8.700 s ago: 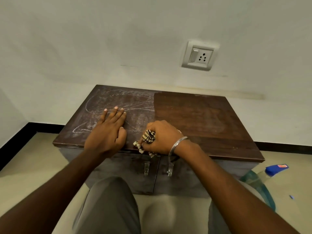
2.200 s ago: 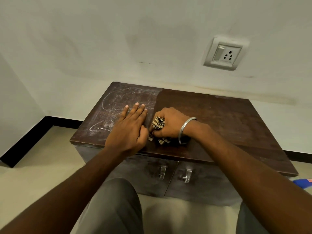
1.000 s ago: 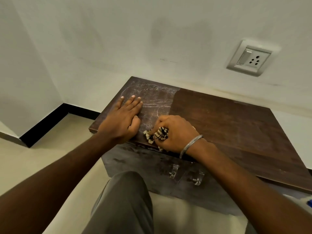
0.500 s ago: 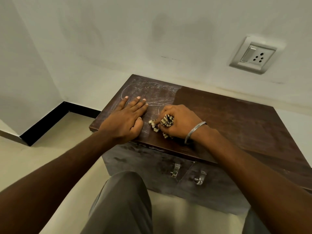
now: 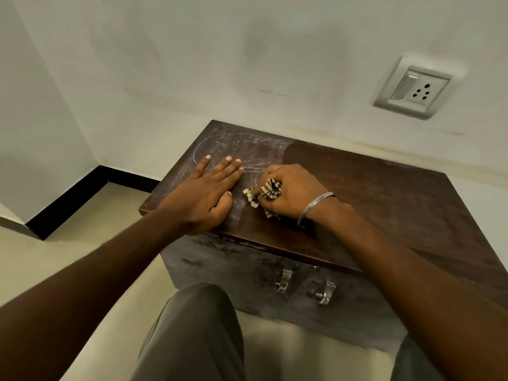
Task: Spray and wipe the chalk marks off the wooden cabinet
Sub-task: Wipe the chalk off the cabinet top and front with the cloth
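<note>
A low dark wooden cabinet (image 5: 384, 204) stands against the wall. White chalk marks (image 5: 247, 149) cover the left part of its top; the right part is dark and free of marks. My left hand (image 5: 203, 193) lies flat on the chalked area, fingers spread. My right hand (image 5: 291, 191), with a metal bangle at the wrist, is shut on a crumpled checked cloth (image 5: 268, 192) and presses it on the top just right of my left thumb. No spray bottle is in view.
Two metal handles (image 5: 284, 280) sit on the cabinet's front doors. A wall socket with a switch (image 5: 415, 88) is above the cabinet at the right. Black skirting (image 5: 71, 199) runs along the floor at the left. My knee (image 5: 198, 325) is in front of the cabinet.
Over the last second my right hand has slid the cloth from the front edge a little back onto the top. My left hand has stayed flat. The view has shifted slightly.
</note>
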